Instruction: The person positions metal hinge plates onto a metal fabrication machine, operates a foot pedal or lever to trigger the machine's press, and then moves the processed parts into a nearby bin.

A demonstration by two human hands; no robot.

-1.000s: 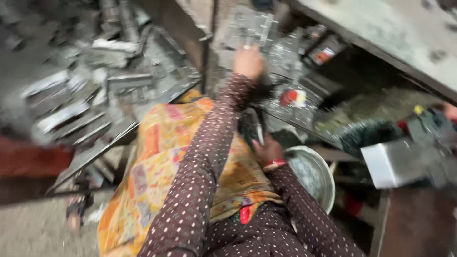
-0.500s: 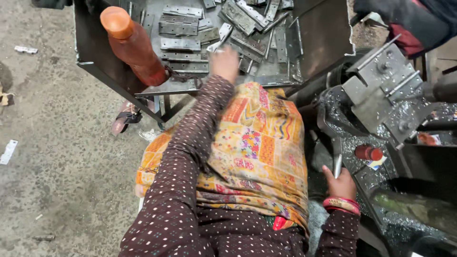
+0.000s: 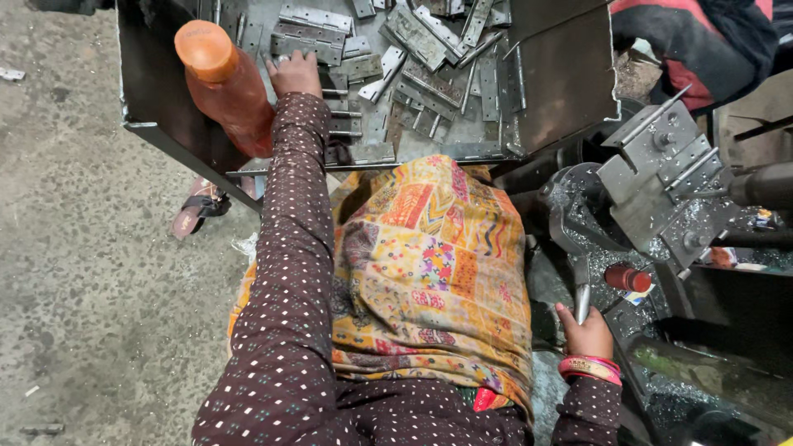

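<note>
Reaching: left hand rests fingers down on hinges at the tray's left edge, by the bottle; closure unclear. Right hand grips lever. Step judged: picking a hinge; next needs a firm pinch.

An orange bottle, grey metal hinges, a brown white-dotted sleeve, and a yellow multicoloured patchwork cloth.

Even soft light, sharp focus, dim right side.
</note>
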